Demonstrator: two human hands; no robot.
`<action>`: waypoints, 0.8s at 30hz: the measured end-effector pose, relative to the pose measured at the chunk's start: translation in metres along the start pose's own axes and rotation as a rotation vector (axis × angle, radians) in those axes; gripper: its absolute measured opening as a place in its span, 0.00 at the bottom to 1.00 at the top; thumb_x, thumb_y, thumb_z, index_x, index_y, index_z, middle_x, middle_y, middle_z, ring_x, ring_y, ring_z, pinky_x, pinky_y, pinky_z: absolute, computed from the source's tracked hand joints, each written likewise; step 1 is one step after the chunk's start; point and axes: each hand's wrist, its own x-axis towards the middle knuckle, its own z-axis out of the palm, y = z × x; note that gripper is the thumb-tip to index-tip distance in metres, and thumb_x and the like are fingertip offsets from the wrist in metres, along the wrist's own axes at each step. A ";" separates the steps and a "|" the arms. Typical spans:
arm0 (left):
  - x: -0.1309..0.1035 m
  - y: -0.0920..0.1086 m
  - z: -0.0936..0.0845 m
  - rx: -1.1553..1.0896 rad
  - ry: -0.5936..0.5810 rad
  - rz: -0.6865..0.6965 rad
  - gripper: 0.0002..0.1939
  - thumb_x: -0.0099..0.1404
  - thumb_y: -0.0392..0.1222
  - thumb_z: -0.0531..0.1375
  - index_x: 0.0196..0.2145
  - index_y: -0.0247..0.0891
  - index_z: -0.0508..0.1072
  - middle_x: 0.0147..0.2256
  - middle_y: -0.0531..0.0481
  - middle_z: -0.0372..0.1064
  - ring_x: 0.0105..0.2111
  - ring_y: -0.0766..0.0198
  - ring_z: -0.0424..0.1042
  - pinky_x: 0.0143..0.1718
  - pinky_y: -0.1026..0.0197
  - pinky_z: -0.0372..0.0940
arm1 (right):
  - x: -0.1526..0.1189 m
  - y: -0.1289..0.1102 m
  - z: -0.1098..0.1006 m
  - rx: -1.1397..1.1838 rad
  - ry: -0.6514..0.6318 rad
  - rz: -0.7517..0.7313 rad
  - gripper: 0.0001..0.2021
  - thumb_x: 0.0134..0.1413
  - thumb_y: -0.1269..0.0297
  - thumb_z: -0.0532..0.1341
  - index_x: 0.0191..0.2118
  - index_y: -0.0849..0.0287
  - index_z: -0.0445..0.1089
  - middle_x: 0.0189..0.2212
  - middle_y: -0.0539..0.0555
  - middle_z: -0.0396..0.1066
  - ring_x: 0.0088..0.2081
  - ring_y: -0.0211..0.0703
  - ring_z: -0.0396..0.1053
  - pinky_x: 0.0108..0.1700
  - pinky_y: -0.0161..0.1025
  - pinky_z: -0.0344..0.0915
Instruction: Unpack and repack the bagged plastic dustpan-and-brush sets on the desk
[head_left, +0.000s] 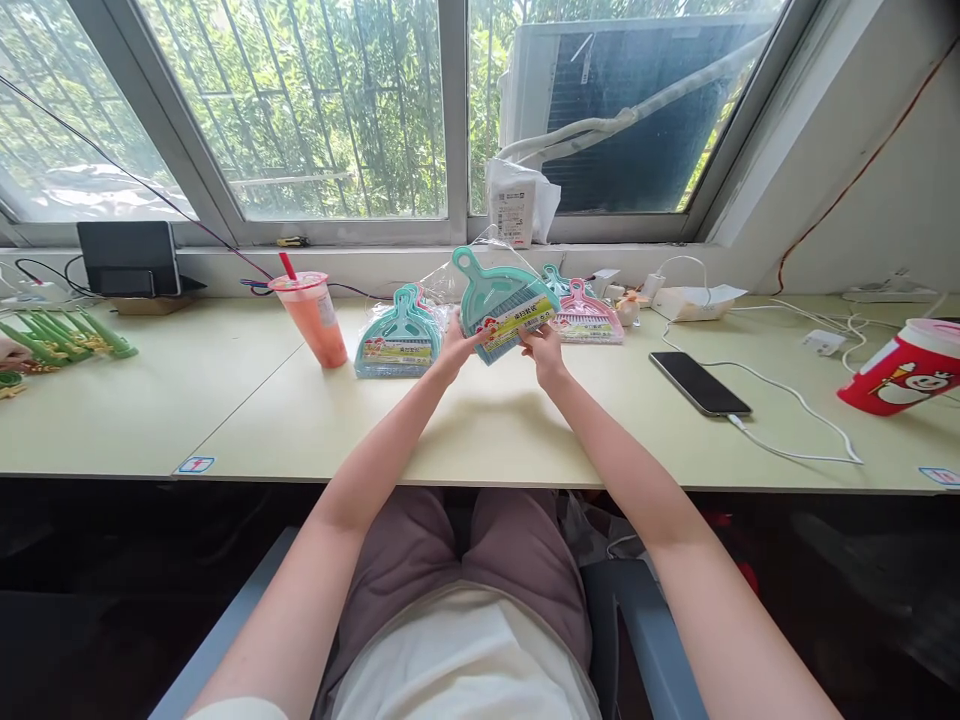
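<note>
Between my two hands, tilted above the table, is a teal dustpan and brush set in a clear plastic bag with a yellow label. My left hand grips its lower left edge. With closed fingers, my right hand holds the lower right edge. To the left, a pile of similar teal dustpan sets in clear wrap lies on the table. Behind and to the right lies a pink dustpan set, with a darker green dustpan partly hidden behind it.
A drink cup with a red straw stands at left. A phone on a white charging cable lies at right, near a red cup. Green stalk-like items and a dark tablet are far left. A white box sits on the windowsill.
</note>
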 end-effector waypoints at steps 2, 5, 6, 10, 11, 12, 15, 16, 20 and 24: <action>0.002 -0.004 0.000 -0.015 0.005 0.018 0.46 0.47 0.48 0.75 0.59 0.44 0.58 0.54 0.41 0.72 0.55 0.47 0.72 0.52 0.46 0.70 | 0.000 -0.001 0.000 0.001 -0.021 0.013 0.16 0.40 0.59 0.71 0.35 0.53 0.68 0.33 0.49 0.76 0.35 0.41 0.73 0.29 0.34 0.63; 0.006 -0.009 -0.002 -0.008 0.010 0.076 0.49 0.43 0.46 0.77 0.58 0.42 0.58 0.54 0.41 0.71 0.56 0.46 0.70 0.55 0.46 0.68 | 0.001 -0.001 -0.001 0.019 -0.026 0.041 0.14 0.42 0.60 0.69 0.36 0.52 0.68 0.35 0.49 0.76 0.34 0.41 0.73 0.29 0.34 0.65; 0.007 -0.011 -0.002 -0.003 0.006 0.099 0.50 0.41 0.45 0.78 0.58 0.42 0.58 0.53 0.41 0.70 0.56 0.46 0.70 0.56 0.46 0.67 | 0.001 0.000 -0.001 0.025 -0.020 0.046 0.13 0.43 0.61 0.68 0.36 0.52 0.68 0.36 0.49 0.76 0.34 0.40 0.73 0.29 0.34 0.66; 0.008 -0.015 0.001 0.018 -0.010 0.140 0.52 0.39 0.44 0.78 0.58 0.43 0.58 0.53 0.43 0.70 0.57 0.47 0.69 0.59 0.46 0.65 | 0.004 0.003 -0.001 0.053 0.018 0.049 0.13 0.47 0.58 0.68 0.37 0.51 0.67 0.38 0.49 0.76 0.35 0.40 0.74 0.33 0.35 0.71; 0.007 -0.015 0.003 0.022 -0.012 0.140 0.53 0.39 0.44 0.78 0.59 0.44 0.58 0.53 0.43 0.69 0.57 0.47 0.69 0.59 0.46 0.65 | 0.005 0.004 -0.001 0.066 0.038 0.048 0.13 0.48 0.57 0.67 0.38 0.51 0.67 0.38 0.49 0.76 0.37 0.40 0.74 0.35 0.36 0.73; 0.006 -0.015 0.005 0.026 -0.014 0.141 0.53 0.39 0.45 0.78 0.59 0.44 0.57 0.53 0.43 0.69 0.58 0.47 0.68 0.59 0.46 0.64 | 0.007 0.004 -0.001 0.086 0.062 0.043 0.13 0.49 0.56 0.67 0.37 0.51 0.66 0.39 0.49 0.76 0.38 0.41 0.75 0.37 0.37 0.74; 0.002 -0.016 0.012 0.029 -0.018 0.157 0.55 0.38 0.46 0.79 0.60 0.42 0.58 0.54 0.41 0.68 0.58 0.46 0.67 0.60 0.45 0.63 | 0.010 0.005 -0.002 0.185 0.140 0.013 0.12 0.50 0.56 0.67 0.37 0.52 0.66 0.41 0.50 0.77 0.45 0.43 0.75 0.43 0.40 0.76; 0.000 -0.017 0.014 0.029 -0.017 0.167 0.55 0.38 0.47 0.79 0.60 0.42 0.58 0.54 0.41 0.67 0.59 0.46 0.67 0.60 0.46 0.63 | 0.011 0.005 -0.002 0.223 0.157 0.003 0.12 0.49 0.57 0.67 0.37 0.52 0.66 0.41 0.50 0.77 0.47 0.43 0.75 0.44 0.40 0.76; -0.005 -0.019 0.024 0.052 0.003 0.204 0.56 0.38 0.50 0.79 0.61 0.43 0.58 0.54 0.41 0.68 0.58 0.46 0.68 0.59 0.46 0.64 | 0.013 0.000 -0.005 0.307 0.163 -0.014 0.11 0.47 0.60 0.69 0.36 0.53 0.68 0.41 0.52 0.77 0.50 0.45 0.75 0.47 0.41 0.76; -0.014 -0.022 0.038 0.001 0.053 0.183 0.57 0.39 0.50 0.79 0.63 0.45 0.57 0.52 0.42 0.71 0.55 0.47 0.71 0.57 0.47 0.66 | 0.015 -0.007 -0.009 0.292 0.191 -0.044 0.11 0.44 0.61 0.71 0.32 0.54 0.69 0.39 0.53 0.78 0.50 0.48 0.75 0.48 0.43 0.77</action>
